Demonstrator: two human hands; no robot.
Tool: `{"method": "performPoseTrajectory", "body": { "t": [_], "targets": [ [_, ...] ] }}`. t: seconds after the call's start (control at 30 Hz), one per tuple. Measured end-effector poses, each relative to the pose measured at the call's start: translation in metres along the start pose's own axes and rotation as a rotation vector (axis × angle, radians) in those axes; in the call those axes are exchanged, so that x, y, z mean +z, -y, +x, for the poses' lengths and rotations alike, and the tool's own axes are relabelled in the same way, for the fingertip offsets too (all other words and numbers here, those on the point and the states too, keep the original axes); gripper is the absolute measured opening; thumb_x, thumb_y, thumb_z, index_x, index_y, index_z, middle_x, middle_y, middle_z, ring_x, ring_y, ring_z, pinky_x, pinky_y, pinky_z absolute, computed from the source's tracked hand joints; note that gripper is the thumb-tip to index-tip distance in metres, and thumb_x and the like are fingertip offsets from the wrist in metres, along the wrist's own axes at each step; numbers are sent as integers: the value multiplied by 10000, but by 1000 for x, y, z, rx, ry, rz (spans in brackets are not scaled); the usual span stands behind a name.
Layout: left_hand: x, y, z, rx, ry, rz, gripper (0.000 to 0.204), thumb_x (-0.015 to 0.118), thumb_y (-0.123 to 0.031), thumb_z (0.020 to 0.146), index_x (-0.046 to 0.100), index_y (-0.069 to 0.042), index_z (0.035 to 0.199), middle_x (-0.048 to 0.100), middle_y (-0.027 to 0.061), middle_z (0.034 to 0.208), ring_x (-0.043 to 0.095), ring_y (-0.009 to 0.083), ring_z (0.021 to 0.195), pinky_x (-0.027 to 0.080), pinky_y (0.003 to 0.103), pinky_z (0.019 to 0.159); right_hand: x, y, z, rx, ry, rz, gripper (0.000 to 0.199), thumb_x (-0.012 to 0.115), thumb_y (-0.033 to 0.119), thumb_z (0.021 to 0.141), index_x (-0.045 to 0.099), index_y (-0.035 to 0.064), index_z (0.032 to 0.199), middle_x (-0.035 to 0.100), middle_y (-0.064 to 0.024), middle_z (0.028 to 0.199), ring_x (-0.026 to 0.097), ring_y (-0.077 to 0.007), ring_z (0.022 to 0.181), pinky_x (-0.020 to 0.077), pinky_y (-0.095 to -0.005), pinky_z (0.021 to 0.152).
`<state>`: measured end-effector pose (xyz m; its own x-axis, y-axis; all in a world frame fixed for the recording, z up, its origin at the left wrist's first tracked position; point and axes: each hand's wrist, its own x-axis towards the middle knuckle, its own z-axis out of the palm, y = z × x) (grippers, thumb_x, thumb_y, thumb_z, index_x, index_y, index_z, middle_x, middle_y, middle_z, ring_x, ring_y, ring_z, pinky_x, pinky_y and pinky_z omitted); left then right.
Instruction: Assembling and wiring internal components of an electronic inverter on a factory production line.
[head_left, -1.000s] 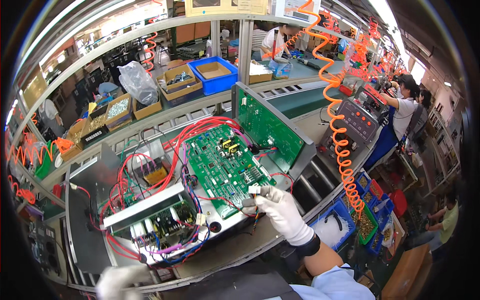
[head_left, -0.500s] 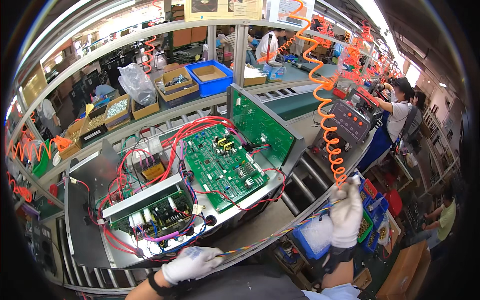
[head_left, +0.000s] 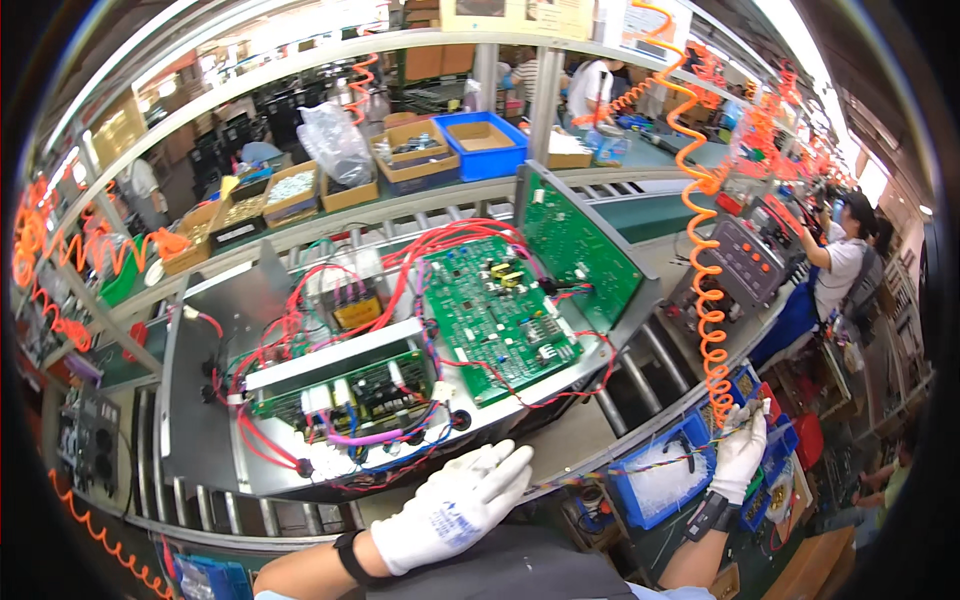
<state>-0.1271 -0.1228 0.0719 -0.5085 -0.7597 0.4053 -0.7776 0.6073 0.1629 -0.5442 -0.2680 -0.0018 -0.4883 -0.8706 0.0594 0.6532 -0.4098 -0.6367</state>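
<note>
A twisted bundle of coloured wires [head_left: 632, 468] stretches between my two white-gloved hands. My right hand [head_left: 738, 455] is closed on its far end, beside the orange coiled air hose. My left hand [head_left: 455, 510] has its fingers stretched out, with the wires' near end just past the fingertips; whether they touch cannot be made out. Just beyond my left hand stands an open metal chassis [head_left: 480, 415]. It carries a large green circuit board [head_left: 500, 330], a smaller board [head_left: 365, 400] with white parts, red wire looms [head_left: 455, 235] and an upright panel with another green board [head_left: 575, 240].
The chassis rests on a roller conveyor [head_left: 655, 360]. Right of me are a blue bin of clear plastic pieces [head_left: 650, 510] and several small parts bins. Boxes of screws [head_left: 290, 190] and a blue tray [head_left: 520, 155] line the far shelf. The orange hose [head_left: 708, 300] hangs down; a co-worker [head_left: 835, 270] stands beyond.
My left hand has moved right and its fingers have straightened from their grip on the wire bundle. My right hand still holds the other end, now lower. The view has shifted left.
</note>
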Motion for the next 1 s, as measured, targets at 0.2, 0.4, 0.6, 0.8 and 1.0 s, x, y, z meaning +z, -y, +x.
{"method": "performPoseTrajectory", "body": {
  "t": [0.2,0.4,0.6,0.8,1.0],
  "targets": [
    [4,3,1,19,-34,181,399,618,-106,796,612,-41,1189,484,102,1326,538,323,1116,491,406,893,-3,-10,-10,61,8,9,190,544,155,980,589,47,1130,638,-6,983,581,-104,810,491,-308,887],
    [17,12,-2,-25,96,49,514,568,-151,782,540,-32,1281,471,111,1324,484,299,1184,446,425,996,-13,-1,-2,17,161,38,237,556,178,979,563,100,1204,631,13,1032,573,-67,821,484,-279,888],
    [21,14,-2,31,-80,16,504,706,-154,713,588,-20,1185,498,148,1180,503,352,1051,462,467,845,41,4,-42,65,270,-84,217,621,242,937,591,88,1087,603,7,897,567,-85,750,489,-284,786],
    [34,11,10,194,-111,-190,509,636,-40,700,532,15,1195,561,237,1231,572,423,1074,517,445,856,99,-47,-120,508,685,-637,169,580,72,931,581,2,1085,678,-104,925,657,-172,870,535,-305,801],
    [34,8,4,-95,-46,-238,547,606,-71,805,479,-27,1335,513,173,1336,586,352,1083,510,414,885,115,-107,-161,748,976,-571,143,513,112,990,539,24,1100,556,9,928,523,-61,899,435,-223,823]
  ]
}}
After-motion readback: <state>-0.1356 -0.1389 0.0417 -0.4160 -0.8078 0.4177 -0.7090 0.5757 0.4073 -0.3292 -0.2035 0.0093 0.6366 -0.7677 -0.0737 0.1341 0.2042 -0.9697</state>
